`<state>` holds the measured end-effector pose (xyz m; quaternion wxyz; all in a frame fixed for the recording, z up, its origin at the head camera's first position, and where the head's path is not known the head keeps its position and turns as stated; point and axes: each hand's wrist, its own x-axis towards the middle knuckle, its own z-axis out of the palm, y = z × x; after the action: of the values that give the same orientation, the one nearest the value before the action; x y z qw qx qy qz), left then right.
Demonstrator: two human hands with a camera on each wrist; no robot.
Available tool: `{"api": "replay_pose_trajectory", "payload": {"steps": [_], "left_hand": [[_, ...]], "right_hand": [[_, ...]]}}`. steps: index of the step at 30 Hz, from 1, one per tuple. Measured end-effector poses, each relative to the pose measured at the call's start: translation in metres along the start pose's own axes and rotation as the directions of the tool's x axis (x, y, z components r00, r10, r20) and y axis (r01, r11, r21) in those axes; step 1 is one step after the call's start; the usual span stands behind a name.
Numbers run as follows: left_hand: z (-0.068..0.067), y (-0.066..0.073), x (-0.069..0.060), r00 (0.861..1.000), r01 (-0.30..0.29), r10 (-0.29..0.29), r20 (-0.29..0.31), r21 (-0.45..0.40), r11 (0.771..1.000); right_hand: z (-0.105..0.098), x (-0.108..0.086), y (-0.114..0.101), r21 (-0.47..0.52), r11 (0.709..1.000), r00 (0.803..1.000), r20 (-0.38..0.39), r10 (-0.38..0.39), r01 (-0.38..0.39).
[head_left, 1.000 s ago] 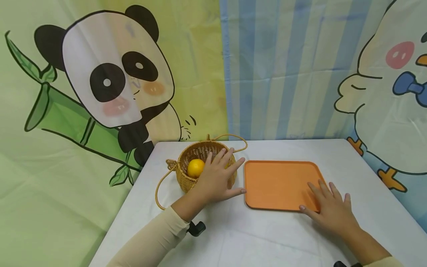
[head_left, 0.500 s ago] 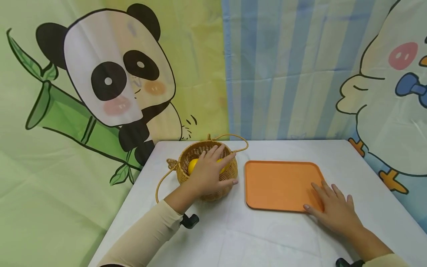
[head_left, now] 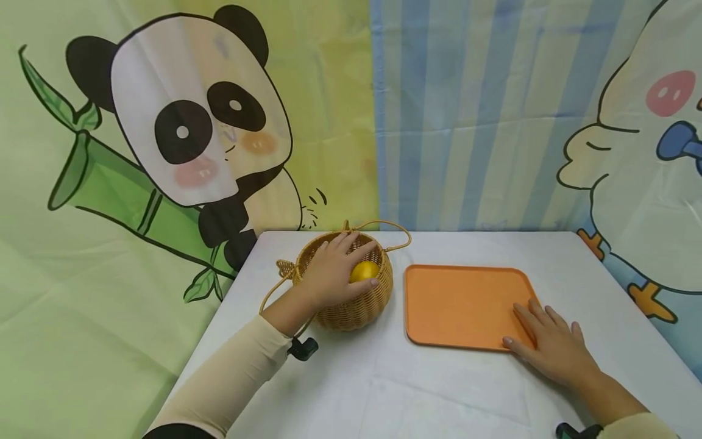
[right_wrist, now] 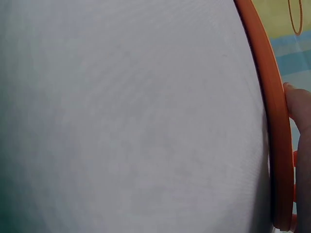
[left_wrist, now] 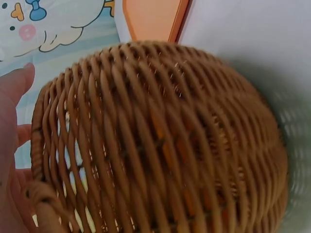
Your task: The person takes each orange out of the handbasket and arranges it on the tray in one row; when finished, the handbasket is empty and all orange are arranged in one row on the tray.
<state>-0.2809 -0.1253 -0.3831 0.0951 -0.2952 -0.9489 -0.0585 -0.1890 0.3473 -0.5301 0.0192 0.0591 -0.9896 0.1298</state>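
Observation:
A round wicker basket [head_left: 356, 312] with thin looped handles stands at the table's left. My left hand [head_left: 331, 277] reaches over its opening, fingers extended and spread; the fingertips partly dip behind the hand's own outline. Inside, beside the thumb, shows a smooth yellow round thing [head_left: 364, 271], like a fruit. Whether the hand touches it cannot be told. From the left wrist, the basket's woven wall [left_wrist: 160, 136] fills the view, fingers at its rim. My right hand [head_left: 556, 347] lies at the front right corner of an orange tray [head_left: 463, 305], fingers loosely straight over its edge.
White cloth covers the table [head_left: 439, 390]. Behind it hangs a printed curtain with a panda [head_left: 186, 116] and a white bird [head_left: 652, 213]. One basket handle [head_left: 397, 228] loops out towards the tray's back left corner.
My left hand has moved left and back, from the basket's right side to over its opening. It now covers a left yellow round thing and uncovers another at right. The right hand barely shifts.

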Motion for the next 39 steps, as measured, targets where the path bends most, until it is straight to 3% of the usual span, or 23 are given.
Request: {"api": "replay_pose_trajectory", "payload": {"steps": [7,14,23,31,39], "left_hand": [[-0.004,-0.01,0.006,1.0,-0.023,0.023,0.017,0.002,1.0],[-0.009,-0.013,0.011,0.995,-0.007,0.005,0.103,0.016,1.0],[-0.012,-0.018,0.018,0.975,0.017,-0.02,0.219,0.018,1.0],[-0.024,-0.023,0.03,0.956,0.035,-0.042,0.29,0.027,0.999],[-0.03,-0.034,0.04,0.925,0.035,-0.019,0.379,-0.034,0.999]], "right_hand": [[0.001,0.001,0.001,0.027,1.0,1.0,0.017,0.004,-0.004],[0.002,0.003,0.003,0.04,0.999,1.0,0.017,0.003,-0.004],[0.004,0.003,0.004,0.062,0.998,1.0,0.014,-0.002,0.002],[0.002,0.004,0.006,0.049,0.999,1.0,0.013,0.0,-0.001],[0.004,0.004,0.007,0.052,0.999,1.0,0.01,-0.005,0.005]]}}
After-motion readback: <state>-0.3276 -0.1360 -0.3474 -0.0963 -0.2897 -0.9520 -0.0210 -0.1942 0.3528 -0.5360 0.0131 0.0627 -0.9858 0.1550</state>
